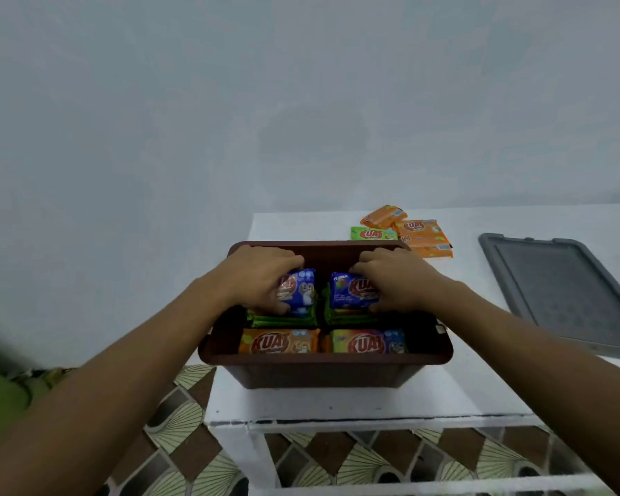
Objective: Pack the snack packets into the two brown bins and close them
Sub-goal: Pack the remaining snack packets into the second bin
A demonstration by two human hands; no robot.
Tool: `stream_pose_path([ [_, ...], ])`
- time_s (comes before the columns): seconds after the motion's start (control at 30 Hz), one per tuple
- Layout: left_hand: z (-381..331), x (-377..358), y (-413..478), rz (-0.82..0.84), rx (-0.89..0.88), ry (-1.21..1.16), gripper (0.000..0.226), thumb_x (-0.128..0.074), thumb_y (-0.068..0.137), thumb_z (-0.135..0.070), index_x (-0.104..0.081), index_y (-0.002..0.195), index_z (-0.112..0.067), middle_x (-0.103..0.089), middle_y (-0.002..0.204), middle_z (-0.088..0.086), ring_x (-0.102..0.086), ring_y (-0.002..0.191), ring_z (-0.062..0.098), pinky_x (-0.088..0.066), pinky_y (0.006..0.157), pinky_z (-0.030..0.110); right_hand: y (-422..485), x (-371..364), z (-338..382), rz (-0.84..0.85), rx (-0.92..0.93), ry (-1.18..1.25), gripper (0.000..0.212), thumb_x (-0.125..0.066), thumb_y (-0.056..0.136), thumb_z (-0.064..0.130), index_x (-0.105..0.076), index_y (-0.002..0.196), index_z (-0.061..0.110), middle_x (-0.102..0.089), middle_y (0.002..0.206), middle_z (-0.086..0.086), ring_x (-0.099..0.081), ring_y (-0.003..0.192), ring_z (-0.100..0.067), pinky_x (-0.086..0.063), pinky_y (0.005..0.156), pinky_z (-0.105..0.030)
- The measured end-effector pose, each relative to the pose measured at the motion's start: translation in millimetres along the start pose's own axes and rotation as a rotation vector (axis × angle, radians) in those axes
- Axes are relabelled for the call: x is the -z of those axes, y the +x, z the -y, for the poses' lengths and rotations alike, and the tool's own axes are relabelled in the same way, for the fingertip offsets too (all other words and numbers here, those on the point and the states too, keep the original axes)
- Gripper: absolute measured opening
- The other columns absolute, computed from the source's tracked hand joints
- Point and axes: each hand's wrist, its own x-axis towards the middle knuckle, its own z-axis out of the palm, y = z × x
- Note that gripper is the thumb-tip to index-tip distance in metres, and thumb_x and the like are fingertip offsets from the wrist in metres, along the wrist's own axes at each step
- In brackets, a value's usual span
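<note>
brown bin (pixel 323 366) sat on the counter (pixel 373 400). left grip (pixel 262 277) clasped the left blue packet (pixel 303 289), right grip (pixel 398 281) the right blue packet (pixel 344 293).

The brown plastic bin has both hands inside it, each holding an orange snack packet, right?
No. The head view shows both hands in the brown plastic bin, but the left hand holds a blue snack packet and the right hand another blue packet, not orange ones.
</note>
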Motion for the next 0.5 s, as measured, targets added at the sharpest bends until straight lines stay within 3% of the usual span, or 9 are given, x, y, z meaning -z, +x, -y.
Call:
stream_pose_path([
  [0.1, -2.5, -3.5, -1.3, -0.013, -0.009, 0.09, 0.075, -0.062, 0.069, -0.065, -0.048, 0.132, -0.027, -0.052, 0.114, -0.012, -0.056, 0.098, 0.012, -0.045, 0.066, 0.031, -0.3, -2.2, 2.1, 0.002, -0.008, 0.015, 0.076, -0.068, 0.079, 0.053, -0.04, 0.144, 0.024, -0.05, 0.133, 0.001, -0.049, 0.117, -0.019, -0.044, 0.087, -0.034],
  [0.27, -3.5, -6.6, -0.2, -0.016, -0.009, 0.098, 0.079, -0.063, 0.069, -0.067, -0.051, 0.134, -0.024, -0.047, 0.116, -0.009, -0.053, 0.099, 0.012, -0.052, 0.07, 0.034, -1.7, -7.6, 2.2, -0.042, -0.012, -0.001, 0.078, -0.067, 0.081, 0.053, -0.037, 0.147, 0.025, -0.05, 0.133, 0.001, -0.045, 0.117, -0.019, -0.042, 0.088, -0.033],
  [0.4, -4.5, -8.8, 2.4, -0.015, -0.023, 0.121, 0.088, -0.066, 0.069, -0.069, -0.036, 0.14, -0.027, -0.051, 0.124, -0.008, -0.052, 0.109, 0.014, -0.052, 0.075, 0.034, -1.7, -9.0, 1.8, -0.061, -0.014, 0.013, 0.078, -0.068, 0.08, 0.052, -0.038, 0.147, 0.025, -0.048, 0.132, 0.001, -0.042, 0.118, -0.019, -0.042, 0.09, -0.033],
  [0.5, -5.8, -8.8, 4.3, -0.016, 0.009, 0.125, 0.082, -0.067, 0.073, -0.065, -0.034, 0.138, -0.027, -0.055, 0.122, -0.006, -0.056, 0.105, 0.016, -0.05, 0.071, 0.032, -3.0, -8.8, 2.6, -0.086, -0.027, 0.044, 0.075, -0.07, 0.078, 0.05, -0.042, 0.143, 0.025, -0.045, 0.131, 0.0, -0.043, 0.118, -0.018, -0.043, 0.092, -0.033],
])
